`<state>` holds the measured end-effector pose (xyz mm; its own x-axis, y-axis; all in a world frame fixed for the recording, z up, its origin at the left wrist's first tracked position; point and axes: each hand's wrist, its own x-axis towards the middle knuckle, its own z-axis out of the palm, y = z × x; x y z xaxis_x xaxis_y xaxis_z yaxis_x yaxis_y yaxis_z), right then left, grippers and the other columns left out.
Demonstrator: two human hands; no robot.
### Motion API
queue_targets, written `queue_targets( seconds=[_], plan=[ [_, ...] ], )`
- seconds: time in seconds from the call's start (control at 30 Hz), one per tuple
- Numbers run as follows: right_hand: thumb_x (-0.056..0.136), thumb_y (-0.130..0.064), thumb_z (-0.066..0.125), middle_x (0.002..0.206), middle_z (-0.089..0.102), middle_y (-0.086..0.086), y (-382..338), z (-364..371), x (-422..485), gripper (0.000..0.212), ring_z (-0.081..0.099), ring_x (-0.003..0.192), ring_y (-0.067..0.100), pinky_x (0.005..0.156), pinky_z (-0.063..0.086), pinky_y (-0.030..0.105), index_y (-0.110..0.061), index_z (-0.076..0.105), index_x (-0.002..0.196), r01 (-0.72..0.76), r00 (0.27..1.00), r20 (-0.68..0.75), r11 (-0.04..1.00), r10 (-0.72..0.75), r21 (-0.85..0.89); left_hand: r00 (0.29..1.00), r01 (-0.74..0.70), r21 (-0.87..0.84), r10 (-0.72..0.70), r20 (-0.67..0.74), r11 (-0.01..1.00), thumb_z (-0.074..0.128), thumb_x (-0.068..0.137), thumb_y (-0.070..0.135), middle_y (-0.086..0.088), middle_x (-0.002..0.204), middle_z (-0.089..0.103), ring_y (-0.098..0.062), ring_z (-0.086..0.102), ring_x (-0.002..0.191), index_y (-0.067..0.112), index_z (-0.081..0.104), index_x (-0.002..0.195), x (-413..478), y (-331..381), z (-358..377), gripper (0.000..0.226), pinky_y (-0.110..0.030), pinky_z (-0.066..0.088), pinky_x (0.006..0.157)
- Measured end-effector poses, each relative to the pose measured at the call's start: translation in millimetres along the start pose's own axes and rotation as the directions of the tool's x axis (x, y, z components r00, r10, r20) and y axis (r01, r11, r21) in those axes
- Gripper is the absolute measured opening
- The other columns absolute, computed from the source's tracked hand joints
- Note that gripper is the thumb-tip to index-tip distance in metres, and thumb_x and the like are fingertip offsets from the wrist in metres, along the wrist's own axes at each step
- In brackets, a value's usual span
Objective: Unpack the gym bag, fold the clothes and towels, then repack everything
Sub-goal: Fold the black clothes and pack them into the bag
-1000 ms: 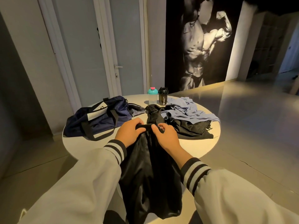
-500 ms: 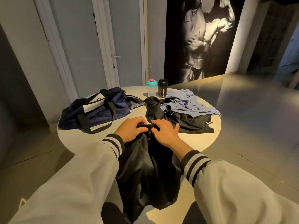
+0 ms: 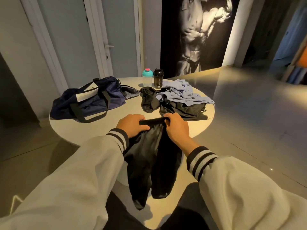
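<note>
Left hand (image 3: 132, 125), right hand (image 3: 177, 128) grip black garment (image 3: 149, 163) waistband; navy gym bag (image 3: 93, 102) slumped, contents hidden.

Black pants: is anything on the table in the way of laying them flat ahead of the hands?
Nothing visible on the bare table ahead. The left hand and right hand grip the pants at the waistband. The bag sits back left; the clothes pile back right, its black edge close beyond the right hand, may crowd the spread.
</note>
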<state>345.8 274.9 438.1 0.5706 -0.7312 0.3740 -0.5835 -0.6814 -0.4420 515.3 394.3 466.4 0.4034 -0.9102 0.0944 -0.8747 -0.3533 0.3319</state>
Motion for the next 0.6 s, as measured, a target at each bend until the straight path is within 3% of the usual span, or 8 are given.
queue_targets(
  seconds=[0.1,0.2,0.3,0.43,0.6],
  plan=[
    [0.102,-0.039,0.047,0.108,0.055,0.007,4,2,-8,0.026,0.058,0.093,0.033,0.084,0.05,0.046,-0.021,0.063,0.112,-0.026,0.991,0.128,0.998,0.032,-0.05,0.996,-0.012,-0.048,0.008,-0.087,0.999,0.063,0.093,0.048,0.0,0.107,0.069,-0.024,0.061,0.098,0.028,0.067,0.109,-12,7,0,0.026,-0.039,0.051,0.088],
    [0.104,-0.045,0.037,0.108,0.063,0.008,1,4,-20,0.034,0.058,0.096,0.031,0.084,0.05,0.047,-0.021,0.06,0.106,-0.01,0.976,0.22,0.999,0.0,0.045,0.992,-0.05,-0.128,0.035,-0.122,0.99,0.062,0.095,0.043,0.002,0.108,0.07,-0.024,0.062,0.099,0.03,0.067,0.111,-25,11,5,0.022,-0.042,0.052,0.092],
    [0.106,-0.035,0.038,0.112,0.067,0.011,-3,8,-36,0.029,0.06,0.1,0.034,0.087,0.051,0.048,-0.018,0.06,0.114,0.003,0.975,0.22,0.994,-0.027,0.109,0.995,-0.045,-0.115,0.034,-0.096,0.992,0.057,0.098,0.039,-0.001,0.114,0.07,-0.026,0.062,0.103,0.028,0.064,0.118,-37,13,10,0.023,-0.043,0.05,0.096],
    [0.102,-0.02,0.045,0.109,0.067,0.011,-4,8,-49,0.021,0.06,0.097,0.032,0.087,0.051,0.046,-0.015,0.063,0.111,-0.045,0.981,0.191,0.995,0.027,0.091,0.998,0.042,-0.057,-0.044,-0.037,0.997,0.051,0.1,0.033,-0.006,0.12,0.068,-0.03,0.06,0.109,0.021,0.063,0.124,-48,17,9,0.029,-0.045,0.045,0.103],
    [0.093,-0.011,0.054,0.109,0.059,0.008,-10,-1,-52,0.02,0.058,0.098,0.032,0.088,0.049,0.046,-0.017,0.063,0.11,-0.04,0.988,0.149,0.999,0.039,0.004,0.991,0.132,-0.029,-0.133,-0.02,0.991,0.058,0.097,0.041,-0.009,0.106,0.069,-0.028,0.062,0.097,0.015,0.069,0.111,-55,5,6,0.032,-0.038,0.051,0.087]
  ],
)
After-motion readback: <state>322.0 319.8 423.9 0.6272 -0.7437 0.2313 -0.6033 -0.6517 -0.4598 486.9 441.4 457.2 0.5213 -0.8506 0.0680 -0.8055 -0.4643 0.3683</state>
